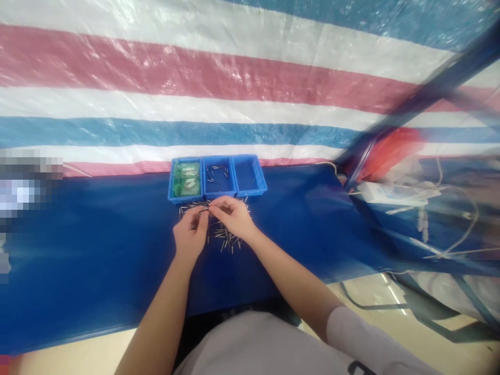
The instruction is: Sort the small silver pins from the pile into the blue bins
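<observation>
My left hand (190, 230) and my right hand (233, 214) meet over a loose pile of thin metal pins (231, 240) on the blue table. Both hands are closed, fingertips pinched together around a thin metal pin (204, 210) that is mostly hidden by the fingers. Just behind them stand three blue bins in a row. Small pale pieces in a green bag lie in the left bin (185, 199). Several slim metal pins are in the middle bin (219, 192), and a single thin piece shows in the right bin (255, 190).
A blue cover lies over the table (97, 250). Behind it hangs a striped plastic sheet (195, 73). To the right are a white power strip (385, 192), tangled cables, a red plastic bag (394, 151) and a dark slanted frame bar (422, 104).
</observation>
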`<state>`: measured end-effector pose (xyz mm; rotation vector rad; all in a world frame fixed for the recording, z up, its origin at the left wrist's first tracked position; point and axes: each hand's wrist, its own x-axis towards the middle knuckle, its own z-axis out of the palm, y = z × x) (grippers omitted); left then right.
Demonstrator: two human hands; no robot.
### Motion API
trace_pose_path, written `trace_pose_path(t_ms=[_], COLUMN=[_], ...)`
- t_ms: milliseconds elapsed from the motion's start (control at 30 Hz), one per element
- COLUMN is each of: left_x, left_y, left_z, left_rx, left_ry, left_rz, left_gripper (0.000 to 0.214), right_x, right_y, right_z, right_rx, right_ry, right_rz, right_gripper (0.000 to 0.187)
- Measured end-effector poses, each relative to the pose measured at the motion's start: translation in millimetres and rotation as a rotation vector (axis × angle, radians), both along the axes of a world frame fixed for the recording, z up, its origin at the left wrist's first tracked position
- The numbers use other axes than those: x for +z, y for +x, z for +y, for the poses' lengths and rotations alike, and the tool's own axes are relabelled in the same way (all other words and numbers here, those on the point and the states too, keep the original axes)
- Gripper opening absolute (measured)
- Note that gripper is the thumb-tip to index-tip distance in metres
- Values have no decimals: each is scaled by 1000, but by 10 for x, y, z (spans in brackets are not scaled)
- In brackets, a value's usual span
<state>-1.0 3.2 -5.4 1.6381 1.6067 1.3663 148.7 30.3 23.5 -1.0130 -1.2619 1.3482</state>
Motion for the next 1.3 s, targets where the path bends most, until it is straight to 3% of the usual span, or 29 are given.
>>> trace_pose_path(t_ms=[167, 533, 933, 1300], left_x=[9, 52, 82, 113], left_y=[0, 25, 46, 59], left_z=[1, 14, 15, 1], left_rx=[-31, -22, -15, 4], left_ry=[25, 32, 26, 9], left_rz=[10, 68, 108, 122], left_gripper=[28, 31, 26, 26], right_x=[-45, -75, -44, -44], right_y=[-12, 22, 24, -8], right_z=[-6, -32, -39, -16], right_rx=[46, 99, 64, 44], right_ry=[-39, 24, 19, -64], right_rz=[66, -92, -154, -8], right_gripper=[32, 31, 25, 25])
